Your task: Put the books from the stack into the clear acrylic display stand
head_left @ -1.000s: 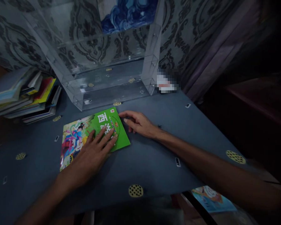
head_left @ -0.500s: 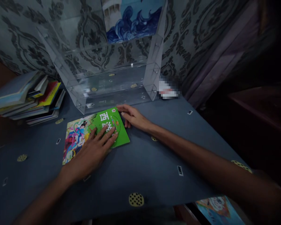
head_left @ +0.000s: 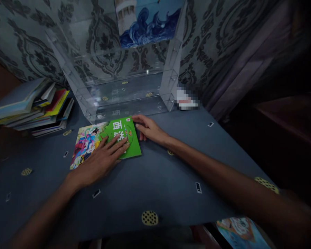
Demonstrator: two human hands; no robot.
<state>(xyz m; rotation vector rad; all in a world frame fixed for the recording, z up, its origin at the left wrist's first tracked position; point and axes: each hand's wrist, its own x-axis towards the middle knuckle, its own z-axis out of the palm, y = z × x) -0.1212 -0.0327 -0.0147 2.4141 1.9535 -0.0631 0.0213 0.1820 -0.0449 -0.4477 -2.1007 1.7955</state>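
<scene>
A green picture book (head_left: 133, 147) with white characters and a colourful drawn figure on its cover lies flat on the table, its far edge close to the clear stand. My left hand (head_left: 103, 155) rests palm down across the cover, fingers spread, hiding part of the lettering. At the book's far right corner is my right hand (head_left: 150, 129). Its index finger reaches to the corner, the other fingers are loosely bent, and nothing shows between them.
Behind the book stands a clear acrylic stand (head_left: 124, 102) with tiers. A stack of books (head_left: 33, 105) sits at the left. Blue-grey cloth with pineapple prints covers the table (head_left: 176, 204). Below its front edge lies a picture-covered item (head_left: 239, 230). A blurred white item (head_left: 186, 100) lies right of the stand.
The book has slid slightly away from me, toward the clear stand, with my left hand flat on it. My right hand has stayed at its corner.
</scene>
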